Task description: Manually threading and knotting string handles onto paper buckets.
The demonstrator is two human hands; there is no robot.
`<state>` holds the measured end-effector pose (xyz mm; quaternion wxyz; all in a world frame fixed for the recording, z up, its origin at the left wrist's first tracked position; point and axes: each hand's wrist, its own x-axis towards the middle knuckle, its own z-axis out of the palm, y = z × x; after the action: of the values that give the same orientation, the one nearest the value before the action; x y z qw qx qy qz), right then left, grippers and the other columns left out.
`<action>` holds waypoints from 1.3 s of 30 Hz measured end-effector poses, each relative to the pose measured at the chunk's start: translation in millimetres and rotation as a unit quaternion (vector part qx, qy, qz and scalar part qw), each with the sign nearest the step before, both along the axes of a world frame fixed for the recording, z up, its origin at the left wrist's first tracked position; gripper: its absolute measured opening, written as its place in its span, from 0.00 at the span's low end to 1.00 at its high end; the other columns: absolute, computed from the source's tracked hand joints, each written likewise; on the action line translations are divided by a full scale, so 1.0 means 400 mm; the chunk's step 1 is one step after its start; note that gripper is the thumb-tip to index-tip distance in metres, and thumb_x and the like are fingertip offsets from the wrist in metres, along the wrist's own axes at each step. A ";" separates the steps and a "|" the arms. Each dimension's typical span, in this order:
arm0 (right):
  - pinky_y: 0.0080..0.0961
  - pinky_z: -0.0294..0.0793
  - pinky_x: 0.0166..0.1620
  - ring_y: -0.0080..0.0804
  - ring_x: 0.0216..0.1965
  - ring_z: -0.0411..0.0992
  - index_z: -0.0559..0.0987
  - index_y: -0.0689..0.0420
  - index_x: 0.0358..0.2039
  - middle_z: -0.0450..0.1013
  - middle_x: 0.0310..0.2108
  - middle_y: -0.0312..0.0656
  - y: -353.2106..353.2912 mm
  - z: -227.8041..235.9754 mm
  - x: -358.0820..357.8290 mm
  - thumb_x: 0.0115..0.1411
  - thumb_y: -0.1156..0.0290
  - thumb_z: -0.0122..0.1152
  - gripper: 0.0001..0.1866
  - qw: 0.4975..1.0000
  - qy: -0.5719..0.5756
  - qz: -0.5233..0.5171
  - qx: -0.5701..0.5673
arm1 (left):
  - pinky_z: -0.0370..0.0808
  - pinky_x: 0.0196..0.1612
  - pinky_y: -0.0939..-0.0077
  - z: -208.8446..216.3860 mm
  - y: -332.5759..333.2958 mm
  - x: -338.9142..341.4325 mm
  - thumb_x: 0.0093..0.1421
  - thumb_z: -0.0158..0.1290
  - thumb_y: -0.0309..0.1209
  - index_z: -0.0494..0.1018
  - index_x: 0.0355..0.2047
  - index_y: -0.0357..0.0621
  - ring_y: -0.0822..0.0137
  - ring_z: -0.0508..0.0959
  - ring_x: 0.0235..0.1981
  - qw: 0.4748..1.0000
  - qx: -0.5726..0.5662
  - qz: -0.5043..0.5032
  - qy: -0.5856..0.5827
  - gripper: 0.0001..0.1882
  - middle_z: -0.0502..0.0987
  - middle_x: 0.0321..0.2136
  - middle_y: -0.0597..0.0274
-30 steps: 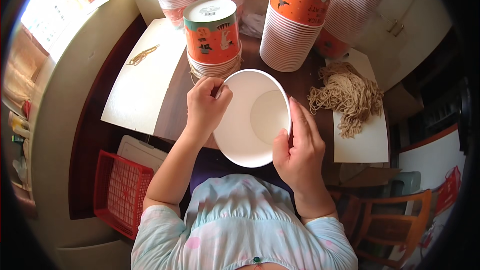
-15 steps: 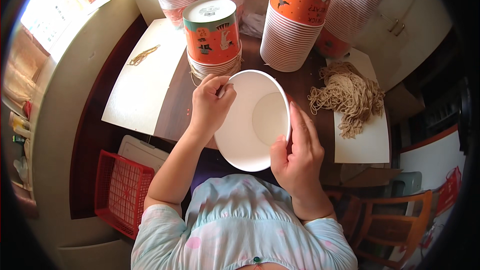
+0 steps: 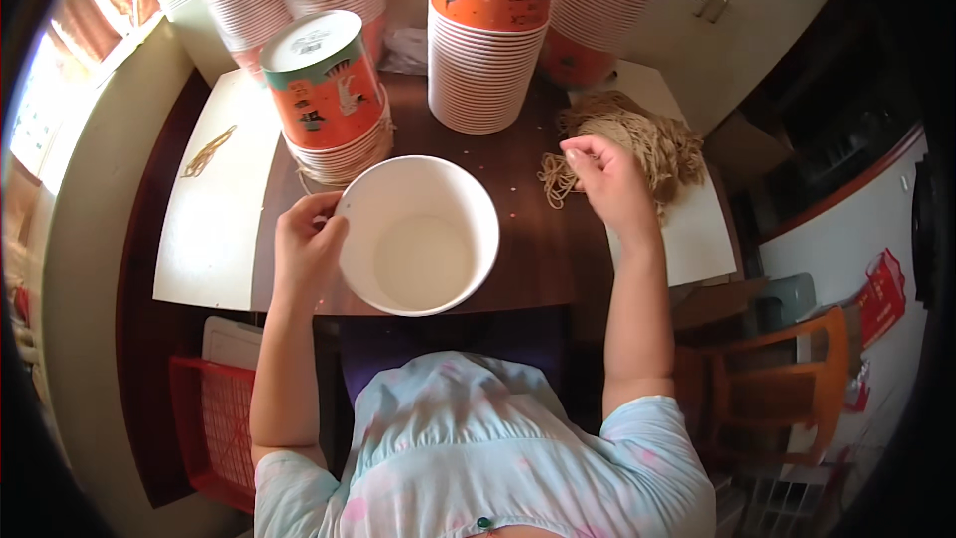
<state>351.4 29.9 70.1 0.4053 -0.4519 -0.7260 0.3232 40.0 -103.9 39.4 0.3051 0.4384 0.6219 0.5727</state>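
Observation:
A white-lined round paper bucket (image 3: 418,264) is tipped toward me at the table's near edge, its mouth facing up. My left hand (image 3: 312,239) pinches its rim on the left side. Out to the right, my right hand (image 3: 607,179) is raised over a heap of tan cords (image 3: 622,125), thumb and fingertips pressed together. Whether a cord lies between those fingertips is too small to make out. Just beyond the bucket stands a short stack of orange and green printed buckets (image 3: 324,100), upside down, with cords around its lower rims.
Taller bucket stacks (image 3: 478,80) rise along the back, some wrapped in clear plastic. A few cords (image 3: 209,151) lie on the white board (image 3: 214,239) at left. Below it sits a red plastic basket (image 3: 214,428); a wooden chair (image 3: 777,389) stands at right.
My right hand has left the bucket's side and moved out to the cord heap. My left hand still grips the rim, and the bucket has turned more upright. The view has shifted right.

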 end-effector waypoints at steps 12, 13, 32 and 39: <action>0.37 0.71 0.46 0.41 0.36 0.74 0.80 0.60 0.27 0.74 0.30 0.45 0.056 -0.183 0.055 0.45 0.66 0.66 0.12 0.850 -0.498 0.054 0.163 | 0.65 0.28 0.88 -0.008 -0.021 0.017 0.52 0.52 0.21 0.74 0.43 0.30 0.81 0.68 0.25 0.999 0.014 -0.006 0.038 0.16 0.72 0.28 0.68; 0.37 0.71 0.46 0.41 0.36 0.74 0.80 0.60 0.27 0.74 0.30 0.45 0.069 -0.214 0.060 0.45 0.66 0.66 0.12 0.850 -0.499 0.052 0.162 | 0.63 0.27 0.89 -0.005 -0.027 0.020 0.53 0.53 0.21 0.74 0.43 0.33 0.82 0.65 0.24 0.996 0.029 0.017 0.078 0.15 0.70 0.29 0.69; 0.14 0.68 0.35 0.17 0.28 0.68 0.76 0.62 0.32 0.73 0.27 0.35 -0.018 0.229 -0.140 0.57 0.70 0.58 0.08 0.911 0.265 0.263 -0.178 | 0.73 0.31 0.76 0.219 0.091 0.185 0.56 0.60 0.35 0.74 0.44 0.34 0.70 0.77 0.27 0.953 0.077 -0.237 0.173 0.20 0.77 0.34 0.54; 0.17 0.69 0.40 0.18 0.33 0.70 0.76 0.62 0.35 0.74 0.30 0.35 -0.028 0.214 -0.159 0.57 0.71 0.59 0.09 0.895 0.287 0.287 -0.183 | 0.72 0.28 0.80 0.209 0.089 0.160 0.59 0.57 0.32 0.78 0.35 0.33 0.78 0.73 0.23 0.967 0.051 -0.237 0.082 0.12 0.77 0.21 0.64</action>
<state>287.8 18.8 155.7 0.3952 -0.1775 -0.6044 0.6686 104.0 -68.4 123.0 0.3574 0.6340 0.4929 0.4768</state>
